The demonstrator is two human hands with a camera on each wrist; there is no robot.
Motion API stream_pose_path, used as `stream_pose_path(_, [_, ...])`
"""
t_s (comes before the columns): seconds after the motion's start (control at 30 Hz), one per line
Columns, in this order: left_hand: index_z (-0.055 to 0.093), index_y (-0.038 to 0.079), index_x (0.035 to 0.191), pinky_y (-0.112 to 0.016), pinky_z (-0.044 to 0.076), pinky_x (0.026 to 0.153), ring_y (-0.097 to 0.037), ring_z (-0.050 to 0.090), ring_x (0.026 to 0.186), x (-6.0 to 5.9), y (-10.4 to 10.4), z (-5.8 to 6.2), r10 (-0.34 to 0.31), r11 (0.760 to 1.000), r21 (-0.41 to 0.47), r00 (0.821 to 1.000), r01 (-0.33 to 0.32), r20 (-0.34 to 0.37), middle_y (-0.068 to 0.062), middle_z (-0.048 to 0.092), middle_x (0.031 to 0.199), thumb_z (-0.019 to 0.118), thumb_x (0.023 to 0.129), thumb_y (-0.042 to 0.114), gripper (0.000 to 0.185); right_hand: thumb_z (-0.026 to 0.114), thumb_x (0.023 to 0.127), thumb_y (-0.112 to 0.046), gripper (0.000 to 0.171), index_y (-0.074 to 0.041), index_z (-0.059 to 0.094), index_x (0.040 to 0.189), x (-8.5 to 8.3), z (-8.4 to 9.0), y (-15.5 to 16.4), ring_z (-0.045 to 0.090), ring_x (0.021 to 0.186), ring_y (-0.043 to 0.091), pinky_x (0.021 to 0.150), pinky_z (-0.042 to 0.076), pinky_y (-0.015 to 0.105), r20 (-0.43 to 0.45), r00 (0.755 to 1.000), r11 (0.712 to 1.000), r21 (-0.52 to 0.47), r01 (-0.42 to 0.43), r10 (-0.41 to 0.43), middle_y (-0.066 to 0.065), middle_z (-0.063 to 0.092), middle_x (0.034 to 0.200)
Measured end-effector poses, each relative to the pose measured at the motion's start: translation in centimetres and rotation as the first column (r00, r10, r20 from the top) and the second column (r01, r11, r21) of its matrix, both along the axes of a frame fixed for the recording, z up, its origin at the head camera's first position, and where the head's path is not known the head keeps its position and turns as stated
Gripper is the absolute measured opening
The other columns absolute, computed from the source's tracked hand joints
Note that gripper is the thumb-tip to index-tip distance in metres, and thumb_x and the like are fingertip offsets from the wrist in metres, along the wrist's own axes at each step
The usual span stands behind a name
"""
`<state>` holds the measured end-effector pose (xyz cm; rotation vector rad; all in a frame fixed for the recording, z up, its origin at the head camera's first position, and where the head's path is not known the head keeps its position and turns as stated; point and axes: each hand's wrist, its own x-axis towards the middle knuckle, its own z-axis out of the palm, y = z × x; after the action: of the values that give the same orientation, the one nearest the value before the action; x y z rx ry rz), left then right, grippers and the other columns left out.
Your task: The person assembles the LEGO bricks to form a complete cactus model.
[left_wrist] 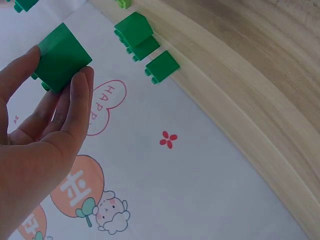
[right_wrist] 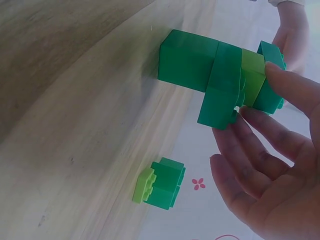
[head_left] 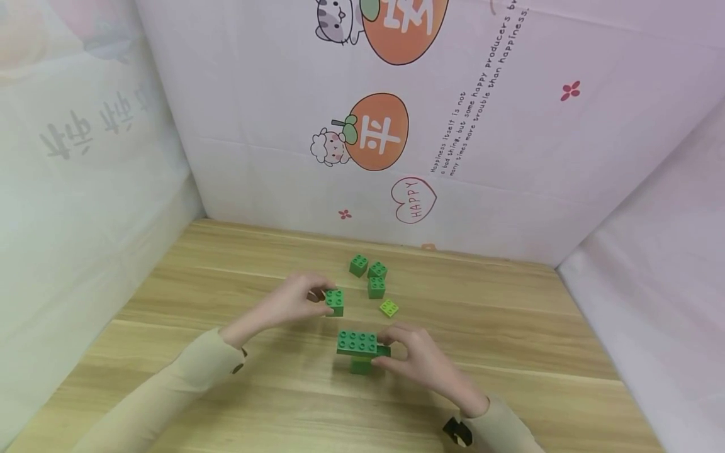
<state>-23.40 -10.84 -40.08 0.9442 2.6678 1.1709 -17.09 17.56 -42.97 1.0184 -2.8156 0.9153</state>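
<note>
A square dark-green plastic brick (head_left: 335, 301) is pinched by the left hand (head_left: 291, 302) above the wooden table (head_left: 510, 327). The right hand (head_left: 421, 362) grips a green brick tower (head_left: 359, 349). The backdrop heart (head_left: 414, 200) reads "HAPPY".

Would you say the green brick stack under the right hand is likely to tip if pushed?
Probably yes: the green brick stack carries a wide brick on a narrower base, so it looks top-heavy. The right hand steadies it. The bricks look rigid and smooth, so it might slide on the wooden table.

The pale wooden worktop (head_left: 226, 390) carries a green brick stack (head_left: 360, 350) at centre, with loose green bricks (head_left: 369, 275) and a lime brick (head_left: 388, 307) just above it.
</note>
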Motion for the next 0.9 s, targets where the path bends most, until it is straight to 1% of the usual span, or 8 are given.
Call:
stream_pose_path(0.13, [0.071, 0.003, 0.113, -0.026, 0.062, 0.083, -0.019, 0.071, 0.094, 0.5, -0.2, 0.3, -0.011, 1.0, 0.01, 1.0, 0.012, -0.015, -0.01, 0.074, 0.107, 0.077, 0.085, 0.012, 0.03, 0.077, 0.086, -0.028, 0.031, -0.008, 0.07, 0.109, 0.0, 0.0, -0.1, 0.072, 0.095, 0.021, 0.087, 0.061, 0.04, 0.019, 1.0, 1.0, -0.012, 0.007, -0.006, 0.005, 0.075, 0.103])
stream_pose_path(0.3, [0.069, 0.001, 0.115, -0.026, 0.062, 0.084, -0.021, 0.071, 0.095, 0.9, -0.4, 0.6, -0.018, 1.0, 0.003, 0.999, 0.018, -0.049, -0.012, 0.073, 0.11, 0.077, 0.085, 0.013, 0.033, 0.078, 0.084, -0.026, 0.033, -0.006, 0.07, 0.109, 0.0, 0.0, -0.1, 0.072, 0.094, 0.022, 0.087, 0.061, 0.036, 0.014, 1.0, 1.0, -0.031, 0.007, -0.007, 0.007, 0.076, 0.103])
stream_pose_path(0.4, [0.069, 0.003, 0.116, -0.026, 0.061, 0.085, -0.02, 0.071, 0.096, 1.2, -0.4, 0.8, -0.013, 1.0, -0.009, 0.999, 0.012, -0.048, -0.011, 0.073, 0.112, 0.077, 0.085, 0.015, 0.034, 0.078, 0.084, -0.025, 0.032, -0.006, 0.07, 0.109, 0.0, 0.0, -0.2, 0.073, 0.094, 0.023, 0.086, 0.061, 0.033, 0.016, 1.0, 0.999, -0.04, 0.009, -0.009, 0.008, 0.076, 0.104])
stream_pose_path(0.53, [0.069, 0.004, 0.119, -0.026, 0.061, 0.086, -0.018, 0.071, 0.097, 1.7, -0.4, 1.4, -0.02, 0.999, -0.028, 0.999, 0.019, -0.04, -0.009, 0.073, 0.113, 0.077, 0.086, 0.017, 0.036, 0.077, 0.085, -0.025, 0.032, -0.005, 0.07, 0.109, 0.0, 0.0, -0.2, 0.073, 0.095, 0.024, 0.086, 0.062, 0.034, 0.025, 1.0, 0.999, -0.052, 0.009, -0.008, 0.009, 0.075, 0.105])
stream_pose_path(0.73, [0.069, 0.006, 0.118, -0.022, 0.06, 0.084, -0.017, 0.071, 0.096, 2.5, -0.4, 2.2, -0.049, 0.997, -0.054, 0.997, 0.046, -0.067, -0.007, 0.074, 0.11, 0.077, 0.086, 0.018, 0.035, 0.077, 0.085, -0.024, 0.031, -0.006, 0.07, 0.109, 0.0, -0.1, -0.3, 0.073, 0.095, 0.024, 0.085, 0.062, 0.034, 0.022, 1.0, 0.999, -0.054, 0.009, -0.008, 0.009, 0.075, 0.105])
stream_pose_path(0.83, [0.069, 0.006, 0.117, -0.019, 0.059, 0.082, -0.015, 0.07, 0.094, 2.8, -0.3, 2.5, -0.074, 0.996, -0.059, 0.994, 0.07, -0.084, -0.005, 0.074, 0.107, 0.077, 0.085, 0.017, 0.034, 0.077, 0.085, -0.024, 0.03, -0.006, 0.07, 0.108, 0.0, -0.1, -0.3, 0.073, 0.094, 0.024, 0.085, 0.062, 0.035, 0.02, 1.0, 0.998, -0.062, 0.004, -0.003, 0.009, 0.075, 0.104])
stream_pose_path(0.9, [0.069, 0.007, 0.117, -0.018, 0.059, 0.082, -0.013, 0.07, 0.094, 3.0, -0.3, 2.5, -0.093, 0.994, -0.058, 0.992, 0.088, -0.08, -0.003, 0.074, 0.107, 0.077, 0.085, 0.017, 0.034, 0.077, 0.085, -0.023, 0.029, -0.006, 0.07, 0.108, 0.0, -0.1, -0.3, 0.073, 0.094, 0.023, 0.085, 0.062, 0.036, 0.022, 1.0, 0.998, -0.069, -0.001, 0.003, 0.01, 0.075, 0.104])
